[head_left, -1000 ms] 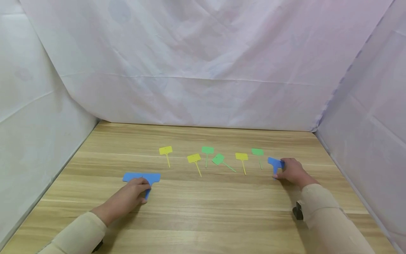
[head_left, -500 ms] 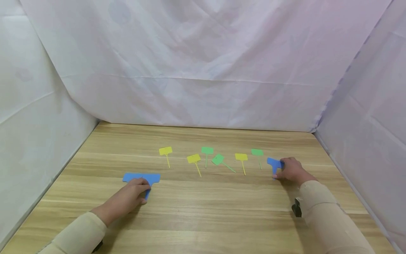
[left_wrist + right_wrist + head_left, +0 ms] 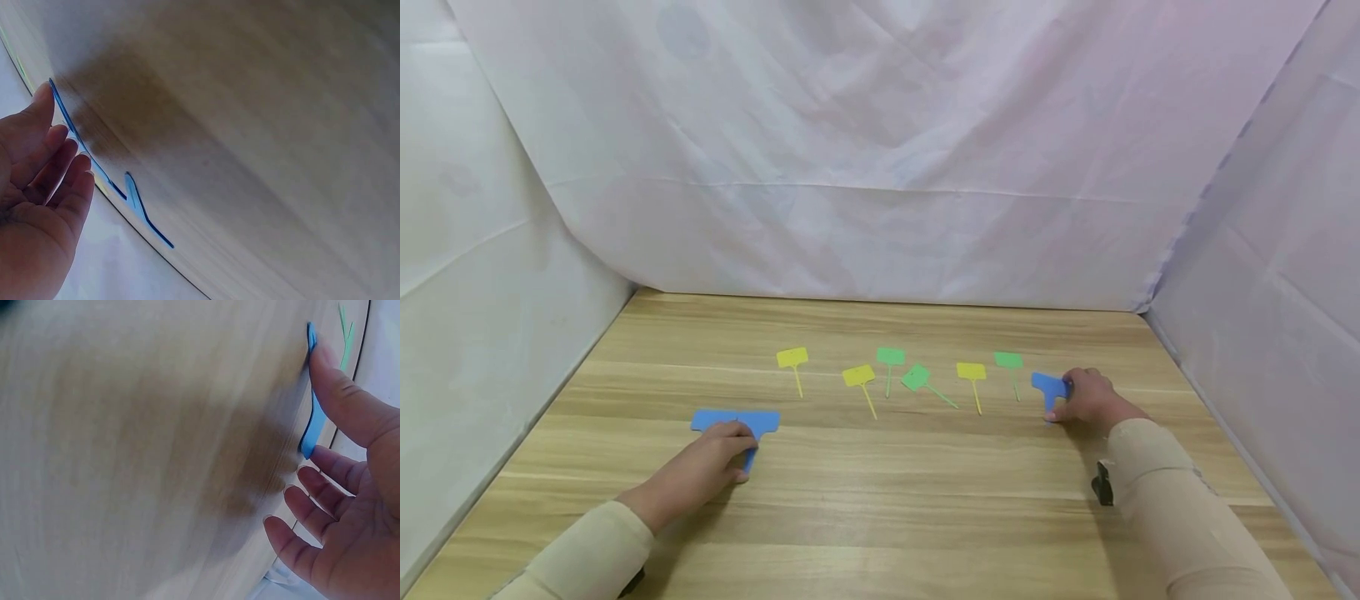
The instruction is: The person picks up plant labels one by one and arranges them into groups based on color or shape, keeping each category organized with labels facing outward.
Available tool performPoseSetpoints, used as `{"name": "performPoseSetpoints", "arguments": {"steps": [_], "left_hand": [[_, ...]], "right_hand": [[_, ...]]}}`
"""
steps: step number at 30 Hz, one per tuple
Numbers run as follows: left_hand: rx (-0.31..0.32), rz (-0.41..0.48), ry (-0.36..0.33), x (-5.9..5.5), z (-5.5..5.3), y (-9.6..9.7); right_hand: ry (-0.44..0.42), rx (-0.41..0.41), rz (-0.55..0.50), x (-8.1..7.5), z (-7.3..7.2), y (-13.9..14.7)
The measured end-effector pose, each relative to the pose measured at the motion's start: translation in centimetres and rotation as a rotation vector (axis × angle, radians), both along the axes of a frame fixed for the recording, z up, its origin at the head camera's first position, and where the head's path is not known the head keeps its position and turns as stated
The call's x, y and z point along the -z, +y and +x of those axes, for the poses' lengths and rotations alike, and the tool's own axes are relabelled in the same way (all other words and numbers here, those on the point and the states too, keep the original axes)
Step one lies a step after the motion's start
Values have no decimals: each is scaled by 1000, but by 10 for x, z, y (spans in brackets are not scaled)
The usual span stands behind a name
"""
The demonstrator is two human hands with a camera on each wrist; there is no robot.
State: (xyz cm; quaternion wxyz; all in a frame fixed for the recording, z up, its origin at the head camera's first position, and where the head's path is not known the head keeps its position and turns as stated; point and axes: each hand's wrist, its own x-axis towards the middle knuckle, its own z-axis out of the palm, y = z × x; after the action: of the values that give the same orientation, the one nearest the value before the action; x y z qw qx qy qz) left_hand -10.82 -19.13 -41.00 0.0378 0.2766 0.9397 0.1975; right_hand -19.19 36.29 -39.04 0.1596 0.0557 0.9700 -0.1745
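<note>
Blue tags (image 3: pixel 735 416) (image 3: pixel 1048 386) sit between thumb (image 3: pixel 41 105) and fingers (image 3: pixel 739 434) in both hands (image 3: pixel 707 460) (image 3: pixel 1093 400)

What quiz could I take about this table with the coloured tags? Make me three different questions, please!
1. How many yellow tags lie on the table?
2. True or false: of the yellow and green ones, the one nearest the right hand is yellow.
3. What colour is the tag that the fingers of the left hand hold?
A) yellow B) blue C) green

Key:
1. Three.
2. False; it is a green tag.
3. B; they hold a blue tag.
</note>
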Motion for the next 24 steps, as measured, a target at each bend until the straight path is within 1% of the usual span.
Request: {"name": "performPoseSetpoints", "arguments": {"steps": [4, 11, 18, 24], "left_hand": [[-1, 7, -7, 0, 0, 0], [3, 5, 8, 0, 1, 0], [2, 6, 1, 1, 0, 0], [5, 8, 15, 2, -1, -2]], "right_hand": [[7, -9, -2, 0, -1, 1], [60, -31, 6, 4, 1, 3], [89, -7, -21, 11, 1, 6], [101, 20, -83, 16, 2, 7]]}}
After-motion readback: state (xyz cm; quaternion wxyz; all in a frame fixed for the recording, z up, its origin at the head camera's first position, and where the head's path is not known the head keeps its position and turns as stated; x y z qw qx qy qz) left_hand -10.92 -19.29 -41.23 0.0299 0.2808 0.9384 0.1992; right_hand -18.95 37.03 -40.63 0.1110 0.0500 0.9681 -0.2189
